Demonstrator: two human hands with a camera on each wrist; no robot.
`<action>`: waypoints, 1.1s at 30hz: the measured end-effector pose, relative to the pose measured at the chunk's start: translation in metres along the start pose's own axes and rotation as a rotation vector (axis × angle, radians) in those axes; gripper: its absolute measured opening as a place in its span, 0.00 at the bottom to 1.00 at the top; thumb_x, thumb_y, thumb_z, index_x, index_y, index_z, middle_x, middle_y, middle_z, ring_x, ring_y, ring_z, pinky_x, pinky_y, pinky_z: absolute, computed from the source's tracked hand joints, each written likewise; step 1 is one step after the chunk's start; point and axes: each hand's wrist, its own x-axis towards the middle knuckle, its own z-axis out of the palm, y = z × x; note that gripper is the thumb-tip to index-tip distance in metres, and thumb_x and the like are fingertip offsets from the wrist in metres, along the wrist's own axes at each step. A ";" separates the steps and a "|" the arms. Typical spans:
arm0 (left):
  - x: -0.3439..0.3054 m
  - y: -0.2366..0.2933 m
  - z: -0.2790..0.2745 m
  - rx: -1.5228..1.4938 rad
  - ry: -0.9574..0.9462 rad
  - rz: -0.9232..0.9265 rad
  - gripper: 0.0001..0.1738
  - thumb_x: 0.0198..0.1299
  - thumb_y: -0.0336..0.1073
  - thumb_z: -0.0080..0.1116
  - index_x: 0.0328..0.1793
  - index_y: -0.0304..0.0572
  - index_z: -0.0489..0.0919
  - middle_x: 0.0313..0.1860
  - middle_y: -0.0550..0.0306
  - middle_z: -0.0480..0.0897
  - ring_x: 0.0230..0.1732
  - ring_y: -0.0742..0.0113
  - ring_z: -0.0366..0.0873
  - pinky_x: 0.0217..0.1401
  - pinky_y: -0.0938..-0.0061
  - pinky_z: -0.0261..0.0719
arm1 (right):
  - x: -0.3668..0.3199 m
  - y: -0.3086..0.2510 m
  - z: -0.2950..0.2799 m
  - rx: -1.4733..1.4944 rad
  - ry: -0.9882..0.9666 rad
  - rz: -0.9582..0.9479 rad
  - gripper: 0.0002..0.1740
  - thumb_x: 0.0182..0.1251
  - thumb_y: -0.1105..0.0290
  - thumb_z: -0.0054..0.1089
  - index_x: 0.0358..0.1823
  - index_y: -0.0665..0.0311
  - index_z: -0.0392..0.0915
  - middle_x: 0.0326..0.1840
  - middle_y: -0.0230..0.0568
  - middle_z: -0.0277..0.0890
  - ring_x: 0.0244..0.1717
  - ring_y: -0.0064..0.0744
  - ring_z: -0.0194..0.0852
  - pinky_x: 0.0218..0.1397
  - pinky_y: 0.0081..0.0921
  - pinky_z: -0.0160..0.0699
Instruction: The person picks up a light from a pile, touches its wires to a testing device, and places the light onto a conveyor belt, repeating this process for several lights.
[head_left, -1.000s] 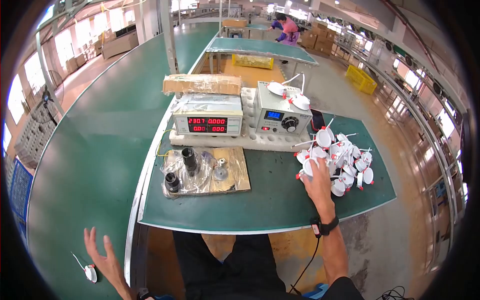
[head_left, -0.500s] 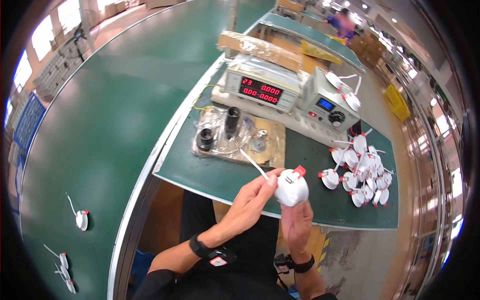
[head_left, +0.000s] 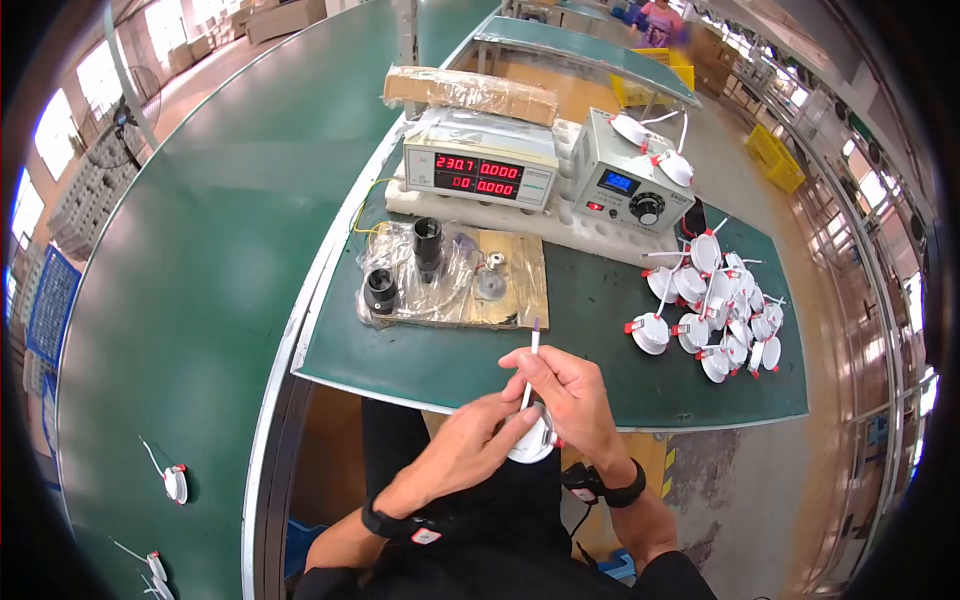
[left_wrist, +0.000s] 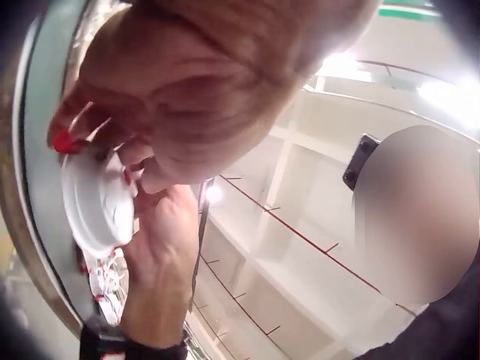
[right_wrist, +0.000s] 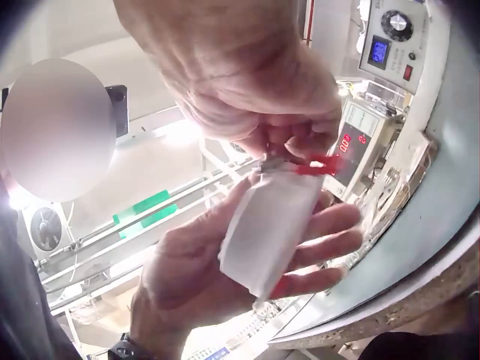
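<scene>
A round white lamp (head_left: 532, 442) with red clips and a white cable is between both hands, over the table's front edge in the head view. My left hand (head_left: 462, 446) holds the lamp's body; in the right wrist view its fingers (right_wrist: 327, 247) lie behind the white lamp (right_wrist: 268, 225). Above the lamp, my right hand (head_left: 572, 402) pinches the white cable (head_left: 535, 350), whose end points up toward the board. The left wrist view shows the lamp (left_wrist: 96, 202) below my left hand (left_wrist: 187, 97), with my right hand (left_wrist: 169, 229) beside it. The fingertips are partly hidden.
Similar lamps (head_left: 735, 300) lie heaped on the table's right. Behind the wrapped board (head_left: 515, 290) with black sockets (head_left: 428, 245) stand a red-display meter (head_left: 480, 180) and a dial box (head_left: 635, 180). Several lamps (head_left: 175, 484) rest on the left green surface (head_left: 190, 300).
My right hand has come from the heap with a lamp and shifted to its cable. My left hand has come from the left surface and moved from cable to lamp body. The lamp is lower.
</scene>
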 end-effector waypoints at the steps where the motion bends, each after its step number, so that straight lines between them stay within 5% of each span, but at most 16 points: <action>1: -0.003 0.018 -0.007 -0.064 0.104 0.025 0.15 0.75 0.38 0.55 0.48 0.28 0.80 0.39 0.38 0.79 0.35 0.41 0.77 0.36 0.60 0.76 | -0.001 0.000 0.001 0.000 0.024 -0.045 0.17 0.82 0.63 0.53 0.51 0.71 0.82 0.31 0.35 0.83 0.32 0.18 0.77 0.38 0.18 0.74; 4: -0.005 0.021 -0.031 0.031 0.357 0.027 0.17 0.72 0.39 0.59 0.55 0.30 0.83 0.38 0.46 0.84 0.39 0.54 0.83 0.42 0.63 0.82 | -0.005 -0.003 -0.002 0.117 0.013 -0.016 0.15 0.82 0.65 0.53 0.53 0.70 0.82 0.31 0.33 0.82 0.32 0.16 0.74 0.37 0.17 0.74; 5: -0.004 0.028 -0.040 -0.010 0.338 -0.072 0.19 0.74 0.41 0.59 0.58 0.31 0.83 0.42 0.54 0.88 0.42 0.70 0.85 0.47 0.75 0.81 | -0.005 -0.005 -0.001 0.096 0.000 0.008 0.12 0.80 0.67 0.56 0.52 0.70 0.81 0.30 0.33 0.83 0.28 0.16 0.76 0.34 0.17 0.75; 8: 0.015 0.035 -0.049 -0.432 0.318 -0.187 0.18 0.75 0.42 0.59 0.51 0.31 0.85 0.33 0.58 0.86 0.27 0.77 0.80 0.31 0.82 0.77 | -0.005 -0.016 0.008 -0.069 -0.108 0.006 0.11 0.78 0.69 0.58 0.51 0.70 0.82 0.28 0.35 0.83 0.24 0.16 0.77 0.29 0.18 0.76; 9: 0.021 0.028 -0.047 -0.555 0.302 -0.154 0.18 0.76 0.44 0.57 0.45 0.33 0.84 0.28 0.61 0.84 0.17 0.82 0.71 0.18 0.85 0.66 | -0.004 -0.017 0.009 -0.090 -0.116 -0.019 0.11 0.78 0.69 0.58 0.51 0.70 0.82 0.27 0.35 0.83 0.24 0.17 0.77 0.28 0.18 0.75; 13: 0.021 0.010 -0.050 -1.147 0.079 -0.266 0.22 0.78 0.49 0.52 0.43 0.35 0.83 0.30 0.60 0.84 0.16 0.78 0.72 0.15 0.83 0.63 | -0.010 -0.020 0.009 -0.133 -0.103 -0.052 0.10 0.77 0.69 0.60 0.47 0.70 0.83 0.25 0.35 0.82 0.22 0.18 0.75 0.25 0.20 0.73; 16: 0.015 0.003 -0.045 -1.244 -0.062 -0.288 0.22 0.78 0.49 0.52 0.45 0.35 0.82 0.30 0.61 0.83 0.19 0.79 0.75 0.17 0.85 0.64 | -0.009 -0.014 -0.002 -0.174 -0.173 -0.092 0.10 0.77 0.69 0.60 0.46 0.69 0.83 0.25 0.35 0.82 0.21 0.19 0.74 0.25 0.20 0.72; 23: 0.011 0.010 -0.040 -1.166 0.051 -0.215 0.25 0.81 0.49 0.44 0.54 0.30 0.80 0.32 0.57 0.84 0.16 0.76 0.70 0.16 0.83 0.64 | -0.014 -0.023 0.004 -0.158 -0.050 -0.058 0.10 0.76 0.70 0.61 0.40 0.71 0.84 0.24 0.36 0.82 0.26 0.18 0.79 0.29 0.19 0.74; 26: 0.010 0.000 -0.043 -1.488 -0.178 -0.235 0.22 0.80 0.46 0.47 0.55 0.31 0.79 0.32 0.58 0.84 0.15 0.76 0.68 0.16 0.82 0.65 | -0.013 -0.017 0.003 -0.161 -0.059 -0.217 0.09 0.75 0.71 0.62 0.41 0.71 0.85 0.24 0.36 0.82 0.25 0.17 0.78 0.28 0.18 0.73; 29: 0.010 -0.007 -0.035 -1.596 -0.219 -0.289 0.18 0.78 0.42 0.51 0.55 0.32 0.79 0.33 0.58 0.83 0.15 0.76 0.67 0.16 0.81 0.66 | -0.012 -0.015 0.001 -0.084 -0.095 -0.177 0.09 0.75 0.70 0.61 0.41 0.71 0.85 0.24 0.35 0.82 0.25 0.16 0.76 0.28 0.17 0.73; 32: 0.010 0.013 -0.032 -1.118 0.111 -0.290 0.14 0.76 0.38 0.55 0.54 0.33 0.79 0.35 0.57 0.83 0.18 0.77 0.71 0.18 0.80 0.69 | -0.015 -0.020 -0.001 -0.076 -0.065 -0.098 0.09 0.75 0.71 0.61 0.41 0.69 0.86 0.23 0.33 0.81 0.24 0.14 0.75 0.28 0.17 0.72; 33: 0.011 0.013 -0.026 -0.750 0.262 -0.176 0.11 0.74 0.35 0.57 0.53 0.33 0.81 0.37 0.55 0.84 0.27 0.76 0.77 0.24 0.81 0.74 | -0.015 -0.018 -0.002 -0.104 -0.058 -0.065 0.09 0.75 0.70 0.61 0.41 0.68 0.86 0.22 0.31 0.81 0.24 0.12 0.73 0.26 0.17 0.70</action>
